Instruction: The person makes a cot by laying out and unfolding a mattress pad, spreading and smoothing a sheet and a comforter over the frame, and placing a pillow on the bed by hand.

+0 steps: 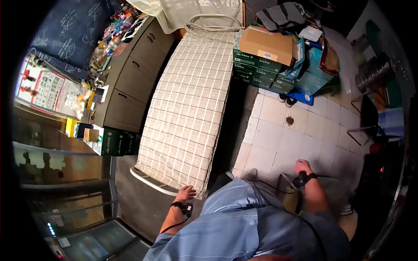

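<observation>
Head view puts the long, beige, checked cloth-covered bed (185, 104) ahead, left hand (186, 193) beside its near corner, right hand (303, 166) well apart, both loosely curled, seemingly empty; I judge this positioning, next calling for clearance around the white tubular rail (152, 184).

The checked cover (187, 95) hides most of the bed frame (153, 186). On the tiled floor (300, 148), one dark pile (289, 120) is too small to identify.
</observation>
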A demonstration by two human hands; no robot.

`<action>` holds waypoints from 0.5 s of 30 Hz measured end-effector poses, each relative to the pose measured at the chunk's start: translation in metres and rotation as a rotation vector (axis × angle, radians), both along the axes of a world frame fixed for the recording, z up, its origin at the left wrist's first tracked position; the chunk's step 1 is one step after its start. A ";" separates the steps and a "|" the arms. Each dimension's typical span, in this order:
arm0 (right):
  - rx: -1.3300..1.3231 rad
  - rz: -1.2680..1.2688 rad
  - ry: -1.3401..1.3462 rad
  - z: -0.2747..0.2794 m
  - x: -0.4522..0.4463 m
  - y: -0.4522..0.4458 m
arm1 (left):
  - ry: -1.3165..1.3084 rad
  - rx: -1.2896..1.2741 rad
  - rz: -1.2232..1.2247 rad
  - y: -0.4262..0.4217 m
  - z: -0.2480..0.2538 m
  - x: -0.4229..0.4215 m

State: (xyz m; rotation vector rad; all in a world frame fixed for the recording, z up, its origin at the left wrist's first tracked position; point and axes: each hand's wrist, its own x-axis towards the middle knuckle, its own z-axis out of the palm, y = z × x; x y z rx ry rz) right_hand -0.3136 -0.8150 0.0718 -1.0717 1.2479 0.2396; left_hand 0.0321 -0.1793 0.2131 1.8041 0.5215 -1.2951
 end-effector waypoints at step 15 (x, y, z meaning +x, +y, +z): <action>-0.080 0.449 0.003 0.077 0.325 -0.088 | 0.314 -0.052 0.312 -0.045 -0.158 0.117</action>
